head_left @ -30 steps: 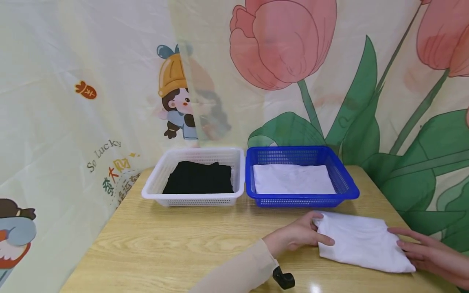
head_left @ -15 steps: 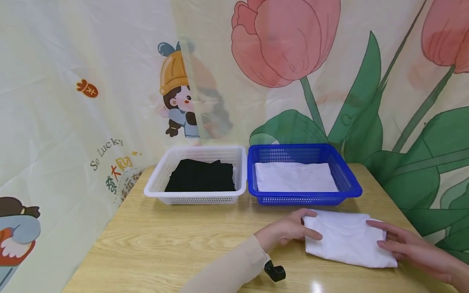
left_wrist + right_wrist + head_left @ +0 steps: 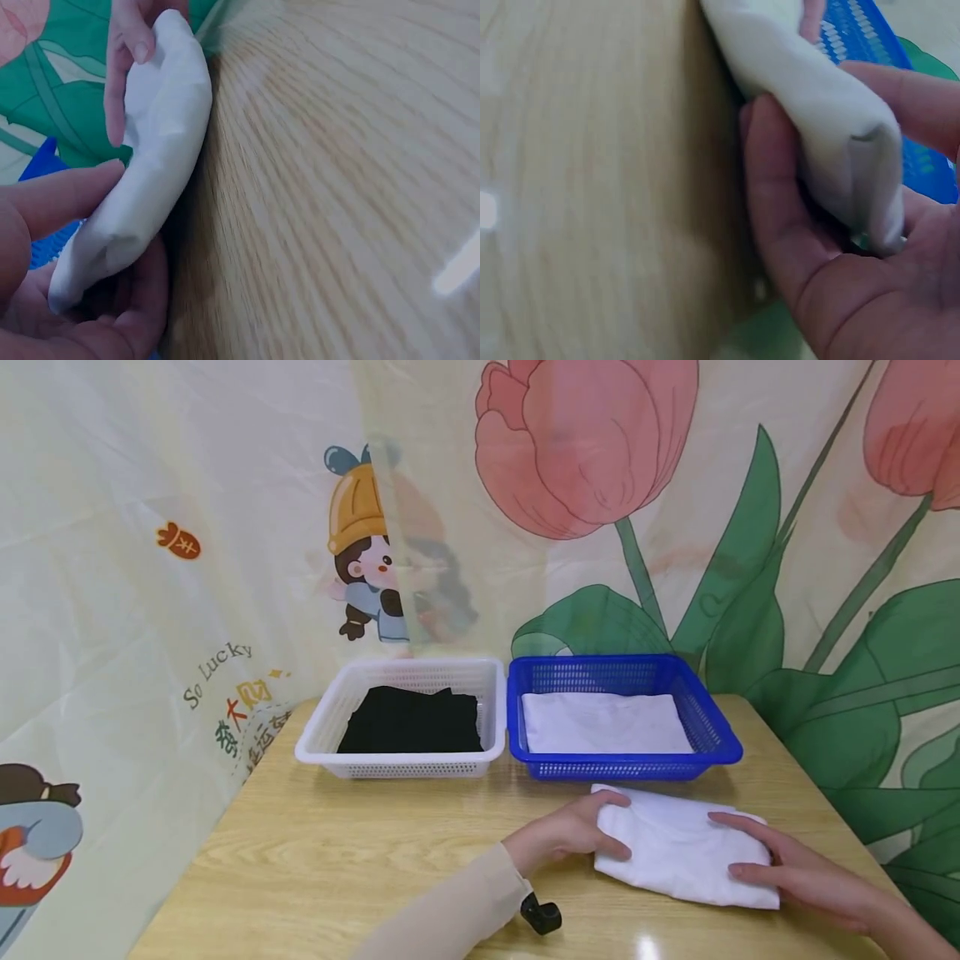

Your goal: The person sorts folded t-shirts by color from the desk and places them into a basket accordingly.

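A folded white cloth (image 3: pixel 678 852) lies on the wooden table (image 3: pixel 360 860) in front of the blue basket (image 3: pixel 622 770). My left hand (image 3: pixel 592 833) pinches its left edge, thumb on top and fingers underneath, as the left wrist view shows on the cloth (image 3: pixel 161 142). My right hand (image 3: pixel 750 860) grips the right edge. In the right wrist view its fingers (image 3: pixel 780 225) curl under the cloth (image 3: pixel 810 90) and the thumb lies over it. The blue basket holds a folded white cloth (image 3: pixel 603 722).
A white basket (image 3: pixel 397 767) with a folded black cloth (image 3: pixel 411 722) stands left of the blue one, both at the table's back. A printed curtain (image 3: pixel 225 527) hangs behind and to the left. A black wrist mount (image 3: pixel 542 916) sits under my left sleeve.
Both hands have slid the white cloth leftward along the table's front, and the right hand has come further onto its right edge. The baskets have not moved.
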`<state>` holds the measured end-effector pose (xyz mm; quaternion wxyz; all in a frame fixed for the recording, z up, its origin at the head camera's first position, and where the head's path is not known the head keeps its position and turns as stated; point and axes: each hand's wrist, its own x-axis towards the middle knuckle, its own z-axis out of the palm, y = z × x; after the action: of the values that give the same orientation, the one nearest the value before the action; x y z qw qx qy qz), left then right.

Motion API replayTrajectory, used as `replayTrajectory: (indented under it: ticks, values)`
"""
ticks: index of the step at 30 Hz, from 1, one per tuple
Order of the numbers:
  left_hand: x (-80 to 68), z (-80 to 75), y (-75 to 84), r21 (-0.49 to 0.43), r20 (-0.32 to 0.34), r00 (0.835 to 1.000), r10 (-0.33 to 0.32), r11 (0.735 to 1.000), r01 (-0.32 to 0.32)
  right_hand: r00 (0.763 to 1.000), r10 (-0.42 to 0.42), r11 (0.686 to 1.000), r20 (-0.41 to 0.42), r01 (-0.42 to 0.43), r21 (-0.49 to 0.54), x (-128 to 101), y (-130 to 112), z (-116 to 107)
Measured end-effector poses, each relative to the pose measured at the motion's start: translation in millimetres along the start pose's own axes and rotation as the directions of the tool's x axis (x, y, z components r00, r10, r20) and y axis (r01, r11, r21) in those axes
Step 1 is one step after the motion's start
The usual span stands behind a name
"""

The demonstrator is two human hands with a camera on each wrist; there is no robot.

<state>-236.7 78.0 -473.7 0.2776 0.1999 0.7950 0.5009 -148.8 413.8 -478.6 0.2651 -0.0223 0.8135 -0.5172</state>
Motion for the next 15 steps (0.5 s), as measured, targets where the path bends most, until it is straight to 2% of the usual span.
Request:
replayTrajectory:
  ticks: [5, 8, 12, 15]
  values:
    - [-8.0, -11.5, -6.4, 0.073, 0.076, 0.997, 0.034, 0.997, -0.04, 0.996, -0.028, 0.989, -0.08, 0.016, -0.144, 6.7, -7.4, 16.8]
    - [-14.2, -16.2, -8.6, 0.066, 0.102, 0.994, 0.038, 0.997, -0.045, 0.992, -0.041, 0.981, -0.12, 0.017, -0.195, 9.5, -10.5, 24.7]
    - [-24.8, -21.4, -9.8, 0.061, 0.097, 0.994, 0.049, 0.997, -0.055, 0.988, -0.068, 0.977, -0.136, 0.038, -0.212, 10.1, -16.1, 32.7]
    - [-34.6, -26.0, -5.4, 0.074, 0.087, 0.992, 0.087, 0.993, -0.094, 0.988, -0.074, 0.974, -0.136, 0.042, -0.223, 6.1, -23.7, 32.7]
